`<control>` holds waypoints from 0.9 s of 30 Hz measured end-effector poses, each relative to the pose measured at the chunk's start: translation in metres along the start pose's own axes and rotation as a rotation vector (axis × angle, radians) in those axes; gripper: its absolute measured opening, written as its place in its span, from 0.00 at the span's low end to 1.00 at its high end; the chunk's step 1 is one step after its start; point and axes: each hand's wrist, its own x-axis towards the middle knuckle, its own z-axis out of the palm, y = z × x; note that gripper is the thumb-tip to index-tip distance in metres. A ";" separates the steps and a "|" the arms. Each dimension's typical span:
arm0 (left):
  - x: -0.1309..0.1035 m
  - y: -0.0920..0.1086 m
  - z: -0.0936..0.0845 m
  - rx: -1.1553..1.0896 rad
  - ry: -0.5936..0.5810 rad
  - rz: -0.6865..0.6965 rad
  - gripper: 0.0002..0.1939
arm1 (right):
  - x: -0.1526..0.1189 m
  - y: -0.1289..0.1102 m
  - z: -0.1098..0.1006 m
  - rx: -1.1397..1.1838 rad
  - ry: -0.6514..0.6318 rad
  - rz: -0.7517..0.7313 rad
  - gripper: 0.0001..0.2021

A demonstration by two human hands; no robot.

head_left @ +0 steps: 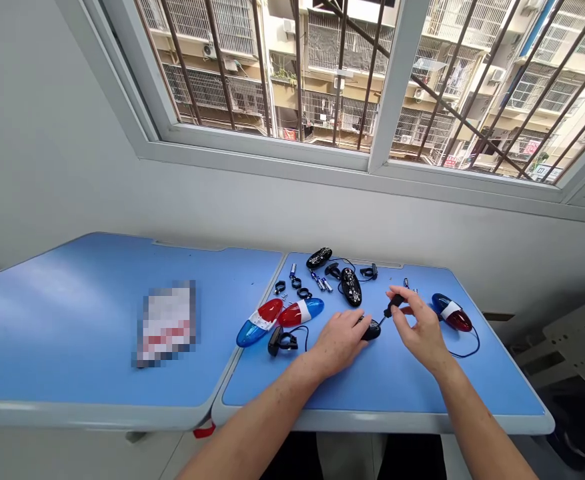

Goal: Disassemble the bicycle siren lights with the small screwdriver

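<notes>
My left hand (339, 340) holds a black oval housing (372, 330) down on the blue table, its fingers over the housing's left part. My right hand (417, 327) grips a small black-handled screwdriver (395, 305) between thumb and fingers. The screwdriver slants down to the left, its tip at the right end of the housing; whether it touches a screw is too small to tell. Left of my left hand are two red-and-blue light covers (301, 312) and a black clamp piece (282, 341) with a cable. An open black housing (351, 287) lies just behind.
Another black housing (319, 258), batteries (321, 281) and black ring clamps (304, 293) lie toward the back. A red-and-blue light (452, 313) with a cable sits at the right. A blurred packet (168, 321) lies on the left table (92, 320). Behind are a wall and barred window.
</notes>
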 end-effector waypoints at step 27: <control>-0.003 -0.005 0.010 0.013 0.068 0.026 0.23 | 0.000 -0.005 0.003 -0.086 0.028 -0.041 0.14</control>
